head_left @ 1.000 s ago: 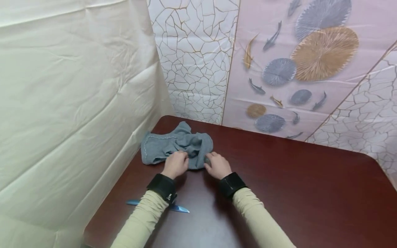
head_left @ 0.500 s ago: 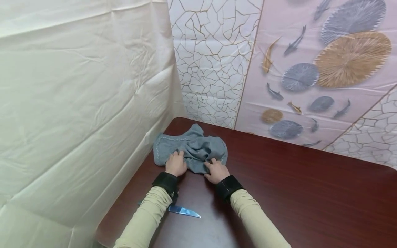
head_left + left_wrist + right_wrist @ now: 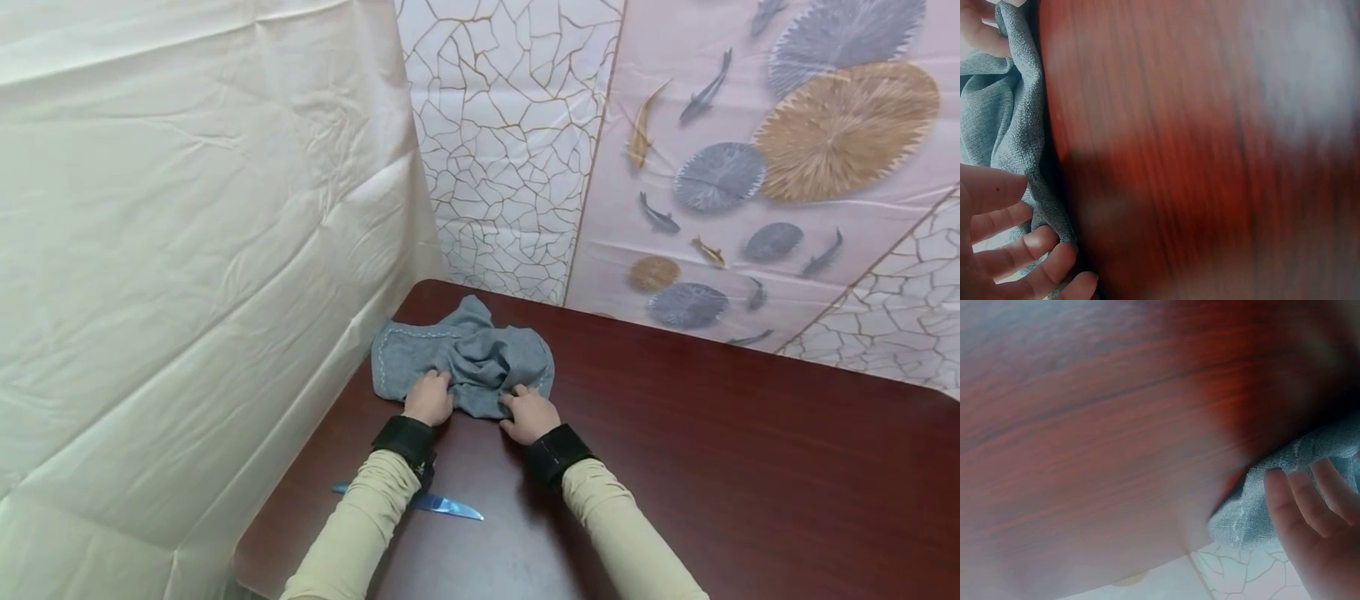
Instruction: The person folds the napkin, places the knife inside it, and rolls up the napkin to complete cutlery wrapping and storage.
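Observation:
A crumpled grey-blue cloth (image 3: pixel 416 354) with pale stitching near its edges lies at the table's far left corner. My left hand (image 3: pixel 430 399) touches its near edge, the fingers loosely bent; in the left wrist view the left hand (image 3: pixel 997 250) has its fingertips against a fold. To the right, my right hand (image 3: pixel 531 415) rests on the same near edge. The right wrist view has the right hand (image 3: pixel 1316 525) with fairly straight fingers laid on the cloth (image 3: pixel 1244 515). Parts of the fingertips are hidden by folds.
A knife (image 3: pixel 453 507) with a shiny blue blade lies on the dark red-brown table (image 3: pixel 712 467), partly covered by my left forearm. A cream fabric wall (image 3: pixel 187 250) borders the table's left side. Behind stands a patterned backdrop (image 3: pixel 502 167).
The head view has shifted, so the scene sits further right. Both hands have eased on the cloth's near edge, and the cloth looks slightly more spread. The knife stays on the table.

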